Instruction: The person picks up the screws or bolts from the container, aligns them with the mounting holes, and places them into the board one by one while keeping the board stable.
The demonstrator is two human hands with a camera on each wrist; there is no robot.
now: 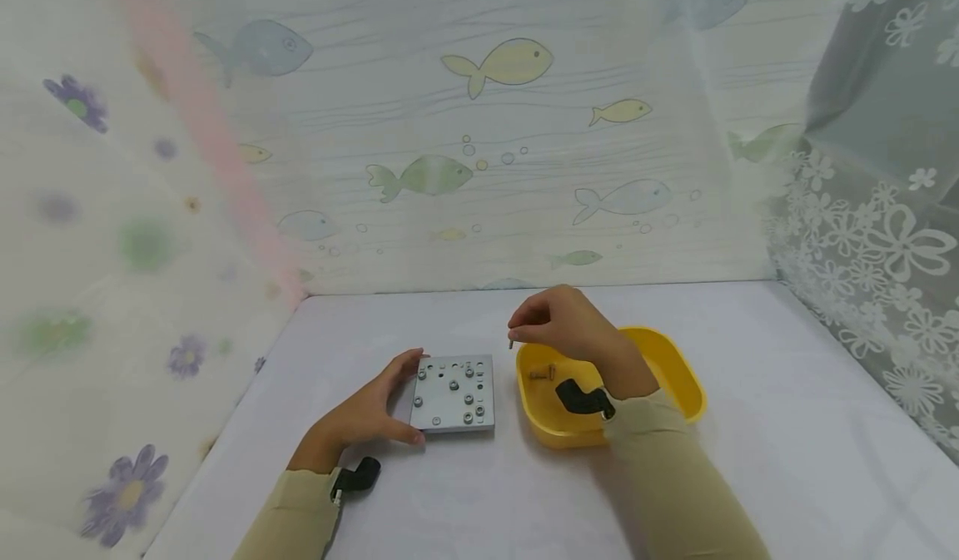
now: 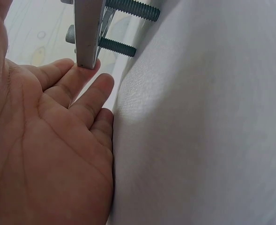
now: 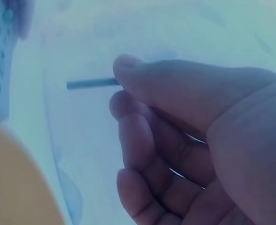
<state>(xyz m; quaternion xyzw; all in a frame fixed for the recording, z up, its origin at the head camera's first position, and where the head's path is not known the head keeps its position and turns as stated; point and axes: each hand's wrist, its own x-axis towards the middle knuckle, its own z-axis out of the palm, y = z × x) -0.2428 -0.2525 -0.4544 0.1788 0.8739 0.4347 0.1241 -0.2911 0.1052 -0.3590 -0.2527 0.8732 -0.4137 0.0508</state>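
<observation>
Left hand (image 1: 367, 410): gripping the drilled metal plate (image 1: 440, 400) by its edges
Plate: over the counter (image 1: 449, 510), nine o'clock from the yellow tray (image 1: 562, 440), bearing socket-head screws (image 1: 453, 385)
Right hand (image 1: 565, 323): pinching a thin metal rod (image 3: 92, 84) at the plate's two o'clock
Tray: bolts (image 1: 539, 374) inside, toward nine o'clock

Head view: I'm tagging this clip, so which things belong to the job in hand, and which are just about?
Part of the job:
metal plate with upright screws, held by the left hand
thin metal piece, probably a screw, pinched by the right hand
yellow tub with screw-like pieces inside

Just about:
fish-print cloth
flowered cloth
black wrist gadgets
</observation>
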